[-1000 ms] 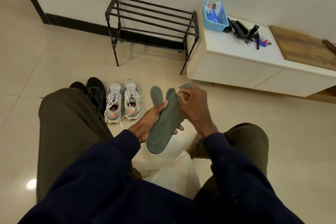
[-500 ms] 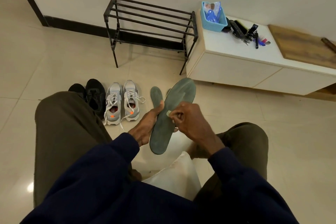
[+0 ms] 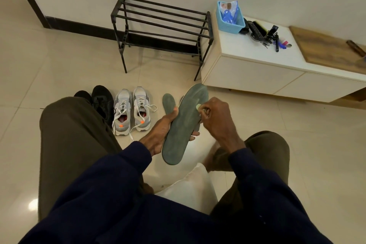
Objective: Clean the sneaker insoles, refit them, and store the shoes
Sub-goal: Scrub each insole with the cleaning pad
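At the far left a pair of black shoes [image 3: 101, 103] stands on the tiled floor [image 3: 39, 69], partly behind the person's left knee. Just beside them on the right stands a pair of grey sneakers [image 3: 130, 111] with white laces, toes toward the wall. Behind these, against the wall, stands a black shoe rack [image 3: 162, 24]. Right of the sneakers a grey insole [image 3: 168, 102] lies flat on the floor. The left hand [image 3: 158, 134] grips a second, held insole [image 3: 186, 123] by its left edge, thumb on top and fingertips showing under the far side; it is raised above the floor between the knees, tilted, toe end pointing away. The right hand [image 3: 215, 117] has its fingers curled, pinching a small pale thing [image 3: 198, 107] against the insole's right edge; what it is I cannot tell. Below the hands a white cloth [image 3: 190, 186] lies between the legs. To the right stands a low white cabinet [image 3: 247, 65] bearing a blue basket [image 3: 230, 24] and a wooden board [image 3: 324, 49]
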